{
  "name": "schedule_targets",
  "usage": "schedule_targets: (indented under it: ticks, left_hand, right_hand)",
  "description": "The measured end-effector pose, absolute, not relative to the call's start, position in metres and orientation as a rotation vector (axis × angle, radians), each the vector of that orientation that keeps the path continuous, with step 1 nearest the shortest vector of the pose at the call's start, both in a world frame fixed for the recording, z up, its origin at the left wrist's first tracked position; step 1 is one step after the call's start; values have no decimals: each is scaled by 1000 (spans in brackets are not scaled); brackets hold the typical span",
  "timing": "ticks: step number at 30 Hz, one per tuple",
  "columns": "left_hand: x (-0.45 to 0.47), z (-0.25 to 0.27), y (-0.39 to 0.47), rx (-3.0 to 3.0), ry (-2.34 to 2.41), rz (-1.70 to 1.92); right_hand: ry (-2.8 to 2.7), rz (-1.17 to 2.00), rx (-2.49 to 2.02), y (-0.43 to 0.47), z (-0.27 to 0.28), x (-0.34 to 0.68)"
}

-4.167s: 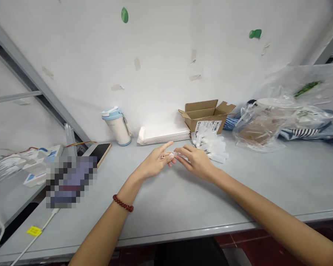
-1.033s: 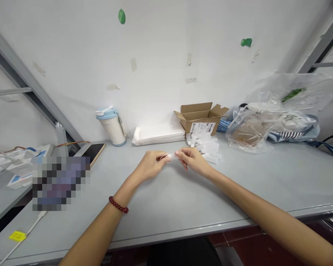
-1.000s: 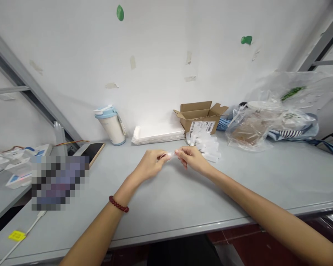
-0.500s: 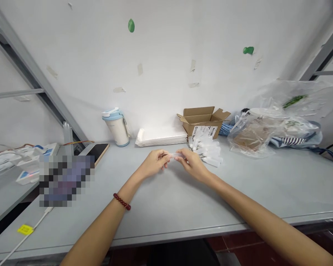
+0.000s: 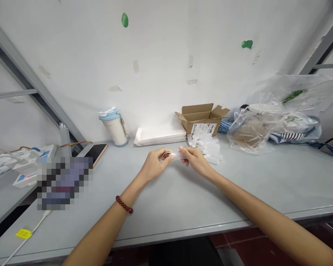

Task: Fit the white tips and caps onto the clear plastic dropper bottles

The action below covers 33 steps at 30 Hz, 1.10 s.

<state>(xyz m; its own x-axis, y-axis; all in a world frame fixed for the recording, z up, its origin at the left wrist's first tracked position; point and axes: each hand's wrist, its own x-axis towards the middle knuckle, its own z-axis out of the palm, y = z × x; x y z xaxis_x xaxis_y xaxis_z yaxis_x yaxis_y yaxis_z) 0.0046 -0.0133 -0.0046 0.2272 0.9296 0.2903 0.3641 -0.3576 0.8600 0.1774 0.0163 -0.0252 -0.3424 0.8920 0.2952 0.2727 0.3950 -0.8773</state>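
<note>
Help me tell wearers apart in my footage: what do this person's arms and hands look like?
The left forearm and right forearm show no sleeves. A dark red, beaded-looking bracelet circles the left wrist; the right wrist shows none. The left hand and right hand are ungloved.

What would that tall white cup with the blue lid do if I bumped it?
The tall white tumbler with the light-blue lid might tip, since it stands upright and narrows toward its base. On its side it could roll, being round, though the pale looped strap might slow it.
</note>
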Motion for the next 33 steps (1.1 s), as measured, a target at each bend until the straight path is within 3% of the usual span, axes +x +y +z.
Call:
schedule_targets:
  ticks: [4,7,33]
  left_hand:
    - [4,-3,-11,1676,1181,1126]
    - [2,-3,-8,1576,1179,1100]
    - [-5,0,-6,1463,1306,1064]
  right_hand:
    - [-2086,340,-975,15,-30,178]
    - [-2141,132,-901,19,-32,179]
    - [-2071,202,-912,21,-23,187]
